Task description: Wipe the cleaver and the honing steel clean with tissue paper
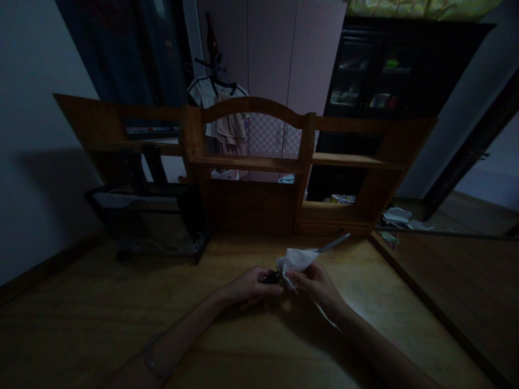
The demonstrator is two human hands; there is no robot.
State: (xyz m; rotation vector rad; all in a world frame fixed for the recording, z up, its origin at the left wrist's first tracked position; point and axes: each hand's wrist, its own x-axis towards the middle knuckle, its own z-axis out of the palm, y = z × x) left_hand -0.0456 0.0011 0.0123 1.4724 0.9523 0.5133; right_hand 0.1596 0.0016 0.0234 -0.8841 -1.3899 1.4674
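A knife with a black handle and a slim grey blade [334, 243] is held low over the wooden table, its tip pointing right and away. My left hand [252, 284] is closed around the handle. A white cloth or tissue [299, 260] is wrapped about the middle of the blade, and my right hand [318, 282] pinches it there. The wrapped part of the blade is hidden. At the left stands a black knife holder [190, 213], with black handles [154, 163] sticking up from its top. Dim light blurs the details.
The wooden table [162, 319] carries a wooden shelf unit [251, 208] along its far side. A wall [36, 162] borders the left. Beyond stand a clothes rack with hung clothes [227, 116], pale wardrobe doors [267, 54] and a dark cabinet [438, 65].
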